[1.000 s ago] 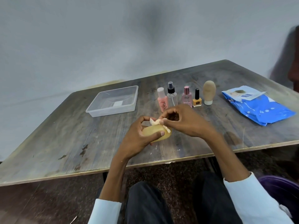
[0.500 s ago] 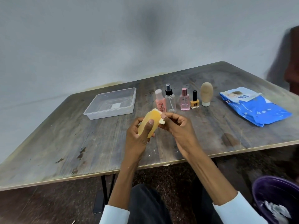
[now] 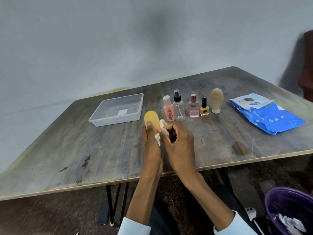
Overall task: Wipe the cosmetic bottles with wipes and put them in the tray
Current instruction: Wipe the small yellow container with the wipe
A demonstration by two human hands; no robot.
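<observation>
My left hand [image 3: 150, 141] grips a yellow oval bottle [image 3: 151, 120] upright above the wooden table [image 3: 67, 146]. My right hand [image 3: 177, 143] pinches a crumpled white wipe [image 3: 161, 128] against the bottle's right side. A clear plastic tray [image 3: 116, 109] sits empty at the back left. Behind my hands stand in a row a pink bottle [image 3: 169, 109], a clear spray bottle [image 3: 179, 106], a pink perfume bottle [image 3: 194, 106], a yellow nail polish [image 3: 204, 107] and a tan oval bottle [image 3: 216, 102].
A blue pack of wipes [image 3: 267, 114] lies at the right of the table. A purple bin [image 3: 291, 211] holding used white wipes stands on the floor at the lower right. The table's near edge runs just under my wrists.
The yellow bottle went from lying sideways in my left hand to standing upright. My right hand with the wipe moved from the top of the bottle down its right side.
</observation>
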